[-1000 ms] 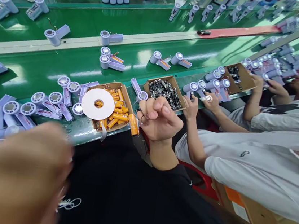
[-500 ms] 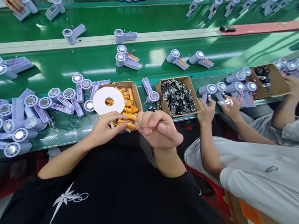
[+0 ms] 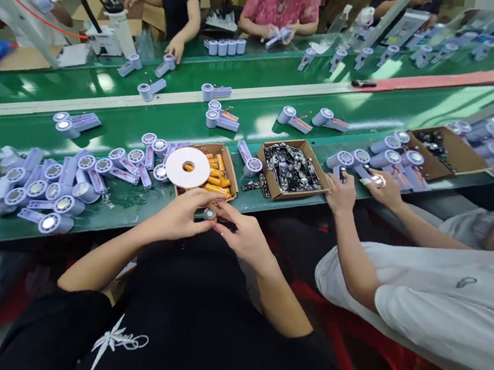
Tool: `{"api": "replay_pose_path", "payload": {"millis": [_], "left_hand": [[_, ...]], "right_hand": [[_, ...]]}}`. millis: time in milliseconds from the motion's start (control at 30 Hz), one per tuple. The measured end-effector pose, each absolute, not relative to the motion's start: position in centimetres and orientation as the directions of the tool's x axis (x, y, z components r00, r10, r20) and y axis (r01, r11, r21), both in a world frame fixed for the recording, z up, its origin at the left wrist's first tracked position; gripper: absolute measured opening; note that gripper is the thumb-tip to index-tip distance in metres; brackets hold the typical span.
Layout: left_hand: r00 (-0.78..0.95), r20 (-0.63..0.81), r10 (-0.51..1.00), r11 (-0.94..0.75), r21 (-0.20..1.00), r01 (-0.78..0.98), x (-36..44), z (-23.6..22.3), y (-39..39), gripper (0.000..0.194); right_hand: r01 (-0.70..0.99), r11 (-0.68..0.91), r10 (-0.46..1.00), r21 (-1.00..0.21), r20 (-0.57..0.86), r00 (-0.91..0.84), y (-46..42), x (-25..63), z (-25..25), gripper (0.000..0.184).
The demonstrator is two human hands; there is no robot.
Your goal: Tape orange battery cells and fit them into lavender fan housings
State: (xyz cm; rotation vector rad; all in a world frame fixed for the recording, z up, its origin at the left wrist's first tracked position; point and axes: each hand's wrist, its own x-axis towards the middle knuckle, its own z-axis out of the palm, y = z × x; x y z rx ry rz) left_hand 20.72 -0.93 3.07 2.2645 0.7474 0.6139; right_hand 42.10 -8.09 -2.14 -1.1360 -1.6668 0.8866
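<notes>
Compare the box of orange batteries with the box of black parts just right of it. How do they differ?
The battery box holds orange batteries; the parts box holds black parts. A white roll covers part of the battery box, but none of the parts box. The battery box sits beyond the left hand and right hand; the parts box, further right. Both are open cardboard boxes.
</notes>
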Motion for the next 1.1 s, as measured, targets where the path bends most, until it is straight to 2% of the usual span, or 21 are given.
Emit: {"api": "replay_pose_path", "payload": {"millis": [100, 200, 267, 300, 367, 400, 433, 500, 633, 767, 900, 967, 1100], "left_hand": [[0.773, 0.177, 0.61, -0.57, 0.775, 0.272, 22.2, 3.3, -1.2, 0.063], [0.83, 0.146, 0.538, -0.498, 0.85, 0.172, 23.6, 3.9, 1.2, 0.077], [0.834, 0.113, 0.541, -0.506, 0.836, 0.215, 24.6, 4.3, 5.2, 0.068], [0.819, 0.081, 0.568, -0.553, 0.775, 0.306, 25.3, 4.4, 8.1, 0.054], [0.756, 0.031, 0.654, -0.651, 0.533, 0.54, 27.0, 4.2, 15.0, 0.032], [0.728, 0.014, 0.686, -0.678, 0.377, 0.631, 28.0, 3.8, 18.7, 0.032], [0.709, 0.013, 0.705, -0.685, 0.275, 0.675, 29.1, 3.2, 22.3, 0.032], [0.709, 0.018, 0.705, -0.7, 0.179, 0.691, 31.1, 1.6, 28.5, 0.032], [0.762, -0.007, 0.647, -0.756, 0.122, 0.643, 33.5, -2.3, 35.1, 0.031], [0.781, -0.043, 0.623, -0.776, 0.095, 0.624, 34.5, -5.2, 37.0, 0.031], [0.771, -0.127, 0.624, -0.763, 0.117, 0.636, 35.3, -6.1, 38.9, 0.027], [0.763, -0.186, 0.619, -0.75, 0.146, 0.645, 35.8, -6.1, 40.1, 0.021], [0.758, -0.258, 0.599, -0.722, 0.235, 0.651, 36.6, -5.7, 41.9, 0.01]], "right_hand": [[0.217, 0.293, 0.956, -0.931, 0.284, -0.075, -9.4, 42.7, -3.0, 0.055], [0.148, 0.24, 0.962, -0.96, 0.255, 0.099, -9.5, 44.2, -3.9, 0.047], [0.074, 0.22, 0.944, -0.973, 0.232, 0.233, -8.9, 45.6, -4.4, 0.045], [0.031, 0.214, 0.933, -0.976, 0.214, 0.289, -8.4, 46.4, -4.7, 0.046], [-0.038, 0.205, 0.914, -0.978, 0.177, 0.365, -7.1, 48.0, -4.9, 0.046], [-0.05, 0.202, 0.907, -0.978, 0.168, 0.386, -6.3, 48.8, -4.9, 0.046], [-0.044, 0.204, 0.901, -0.978, 0.169, 0.399, -5.5, 49.5, -4.8, 0.045], [0.009, 0.215, 0.889, -0.977, 0.199, 0.412, -3.8, 50.9, -4.4, 0.045], [0.132, 0.22, 0.886, -0.967, 0.254, 0.387, -1.1, 52.9, -3.8, 0.045], [0.285, 0.243, 0.893, -0.927, 0.329, 0.308, 2.0, 54.7, -2.5, 0.043], [0.452, 0.296, 0.898, -0.841, 0.406, 0.168, 9.3, 56.4, 0.0, 0.037], [0.489, 0.293, 0.926, -0.821, 0.372, 0.069, 14.5, 56.9, 0.5, 0.037], [0.594, 0.202, 0.978, -0.779, 0.188, -0.087, 24.3, 57.1, -1.5, 0.042]]}}
